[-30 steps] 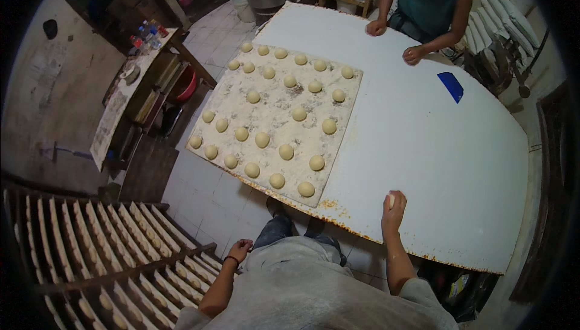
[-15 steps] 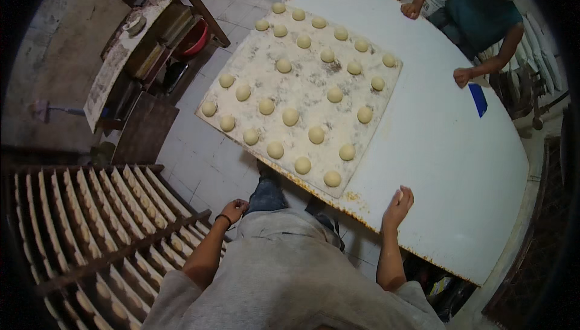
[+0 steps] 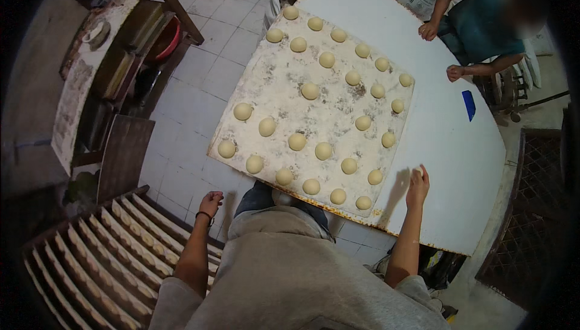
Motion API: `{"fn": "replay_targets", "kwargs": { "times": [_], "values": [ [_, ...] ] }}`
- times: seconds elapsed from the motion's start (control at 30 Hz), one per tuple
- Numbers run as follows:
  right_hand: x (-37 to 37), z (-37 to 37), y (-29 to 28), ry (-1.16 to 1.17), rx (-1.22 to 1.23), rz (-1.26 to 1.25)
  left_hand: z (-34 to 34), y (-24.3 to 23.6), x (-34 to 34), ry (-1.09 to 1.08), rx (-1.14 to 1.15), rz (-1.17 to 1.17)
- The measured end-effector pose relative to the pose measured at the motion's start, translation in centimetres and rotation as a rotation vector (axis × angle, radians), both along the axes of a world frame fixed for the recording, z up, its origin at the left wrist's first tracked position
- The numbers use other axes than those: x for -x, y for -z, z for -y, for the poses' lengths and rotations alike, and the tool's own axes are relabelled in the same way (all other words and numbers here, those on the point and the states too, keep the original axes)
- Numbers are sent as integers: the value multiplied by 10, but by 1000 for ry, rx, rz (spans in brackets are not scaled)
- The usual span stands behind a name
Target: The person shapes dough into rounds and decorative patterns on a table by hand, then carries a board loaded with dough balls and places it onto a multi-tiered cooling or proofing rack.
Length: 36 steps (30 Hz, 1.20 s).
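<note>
The right hand (image 3: 418,186) rests on the white counter (image 3: 447,148), just beside the right edge of the floured board (image 3: 284,97). Its fingers are cupped around a small ball of dough that is mostly hidden under the palm, so whether they grip it or only cover it cannot be told. The nearest dough balls (image 3: 375,177) on the board lie just left of that hand, near the board's lower right corner. The board carries rows of round, pale dough balls spread across its dusty surface, and its lower edge sits close to the person's body.

The left hand (image 3: 210,203) hangs off the counter to the left, above the tiled floor (image 3: 199,88), its fingers loosely curled and holding nothing. Below it stands a wooden rack (image 3: 103,257) of long slats.

At the far side of the counter another person's 2 hands (image 3: 454,73) rest on the surface, with a blue scraper (image 3: 469,104) lying just below them. A cluttered wooden shelf (image 3: 115,58) stands at the left of the floor.
</note>
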State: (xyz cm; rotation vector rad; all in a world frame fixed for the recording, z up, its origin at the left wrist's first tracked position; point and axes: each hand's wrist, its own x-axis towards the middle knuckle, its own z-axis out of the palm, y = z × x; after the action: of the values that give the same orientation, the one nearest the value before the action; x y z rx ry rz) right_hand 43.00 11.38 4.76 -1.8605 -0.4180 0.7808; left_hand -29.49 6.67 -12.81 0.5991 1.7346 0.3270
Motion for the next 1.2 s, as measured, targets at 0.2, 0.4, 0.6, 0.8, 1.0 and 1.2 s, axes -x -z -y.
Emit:
{"fn": "replay_targets", "kwargs": {
  "times": [0.2,0.4,0.6,0.8,1.0,1.2],
  "values": [
    [159,-185,-33,-583,16,556,-21,11,12,1,5,34],
    [203,-221,2,-768,100,763,-7,11,38,-101,61,125],
    [130,-178,-36,-818,250,974,-136,-106,0,-236,-581,43],
    [130,-170,-7,-783,321,822,-327,-227,-222,720,-1103,182],
    [116,-171,17,-796,213,829,-369,-164,-324,1262,-1063,-258],
    [101,-128,-58,-568,233,926,-340,-190,-361,1219,-1255,-58]
  ]
}}
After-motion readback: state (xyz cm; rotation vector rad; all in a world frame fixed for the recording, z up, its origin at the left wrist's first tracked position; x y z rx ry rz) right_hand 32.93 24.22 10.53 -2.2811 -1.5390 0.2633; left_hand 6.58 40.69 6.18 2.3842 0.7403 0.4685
